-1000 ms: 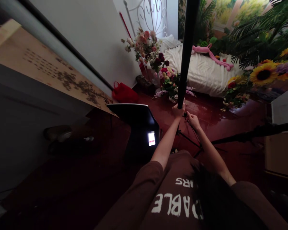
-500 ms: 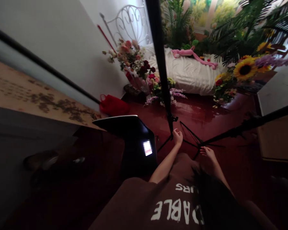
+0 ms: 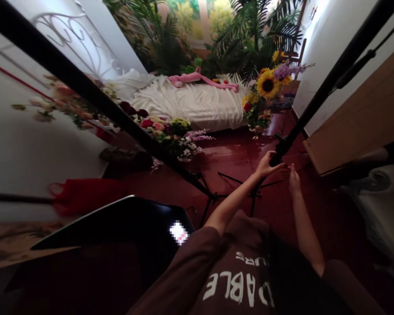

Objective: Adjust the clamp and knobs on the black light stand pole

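A black tripod stand [image 3: 307,107] slants in from the upper right, its legs spread on the red floor. My left hand [image 3: 265,168] is at its lower pole, just under a knob, with thumb and fingers curved about the pole. Close beside it on the right, my right hand [image 3: 294,180] has its fingers stretched upward and holds nothing. The right fingertips are near the left ones; whether they touch the pole I cannot tell. A second black stand [image 3: 118,120] crosses from the upper left down to its own legs, apart from both hands.
A dark panel with a lit patch [image 3: 118,223] is at lower left, near a red bag [image 3: 85,194]. Ahead are a white-draped bed [image 3: 190,107] with a pink plush toy [image 3: 197,79], flower bunches and palms. A wooden board [image 3: 357,113] leans at right.
My view has turned to the right. My left hand has gone from beside the left stand to the right stand's pole. My right hand has risen close to it.
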Motion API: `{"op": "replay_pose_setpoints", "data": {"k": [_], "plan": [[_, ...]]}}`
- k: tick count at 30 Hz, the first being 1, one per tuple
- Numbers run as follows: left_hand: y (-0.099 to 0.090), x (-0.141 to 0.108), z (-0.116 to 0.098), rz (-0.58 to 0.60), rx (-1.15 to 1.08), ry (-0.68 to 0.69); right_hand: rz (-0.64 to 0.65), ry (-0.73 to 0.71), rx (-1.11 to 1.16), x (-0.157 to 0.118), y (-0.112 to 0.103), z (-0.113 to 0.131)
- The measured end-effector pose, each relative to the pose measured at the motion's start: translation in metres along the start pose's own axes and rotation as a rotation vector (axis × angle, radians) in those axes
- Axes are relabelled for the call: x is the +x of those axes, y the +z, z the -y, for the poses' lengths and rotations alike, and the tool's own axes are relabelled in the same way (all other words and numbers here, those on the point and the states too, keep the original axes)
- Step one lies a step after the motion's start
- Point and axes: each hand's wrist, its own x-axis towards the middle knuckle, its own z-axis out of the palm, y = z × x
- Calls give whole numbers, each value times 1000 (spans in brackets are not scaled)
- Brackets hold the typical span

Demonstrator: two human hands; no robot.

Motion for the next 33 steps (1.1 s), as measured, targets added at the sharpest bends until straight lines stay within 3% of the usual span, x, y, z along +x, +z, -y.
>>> {"op": "replay_pose_setpoints", "data": {"k": [3,6,11,16,21,27,33], "plan": [[21,17,-4,-38,16,-52,33,-4,-65,8,-1,19],[29,20,-1,-70,17,-91,96,-4,-44,12,-3,22],[28,17,1,-87,41,-94,189,-218,-106,18,-15,18],[29,18,-3,-100,47,-84,83,-569,-409,24,-24,21],[30,17,-4,-108,38,-90,-125,-864,-752,13,-24,19],[32,17,-1,-97,11,-104,-223,-899,-660,-8,1,34],[32,18,1,-88,3,-92,-265,-802,-623,13,35,48]]}}
